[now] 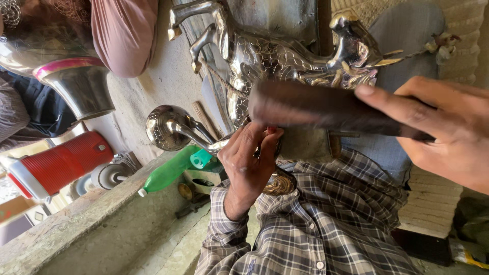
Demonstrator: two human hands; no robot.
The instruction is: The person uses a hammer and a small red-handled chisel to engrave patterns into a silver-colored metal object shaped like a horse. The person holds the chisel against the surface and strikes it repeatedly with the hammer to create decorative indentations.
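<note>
Metalwork fills the middle of my head view: a shiny silver animal figure [285, 56] with a scale pattern beaten into its body lies across the person's lap, its legs pointing to the upper left and its head toward the blue-jeaned knee [407, 46]. A curled, patterned silver end piece [165, 127] sticks out to the left of it.

The left hand [249, 163] comes out of a plaid sleeve [224, 224] and sits against the underside of the figure. Its grip is closed, fingers curled around a small tool with a red end [271, 130]. I can see only that tip between the fingers, so I cannot tell what kind of tool it is.

The right hand [448, 127] enters from the right edge. Its grip is wrapped around one end of a dark wooden mallet [316, 109], with the index finger laid along the top. The mallet is level just above the left hand and in front of the figure. It is blurred, and I cannot tell whether it touches the metal.

To the left, on the rough concrete ledge [76, 229], lie a green plastic bottle [165, 175] and a red ribbed flask [61, 163]. Above them stands a polished metal vessel with a pink band [76, 86], and another person's pink-clad limb [122, 30] shows at the top.
</note>
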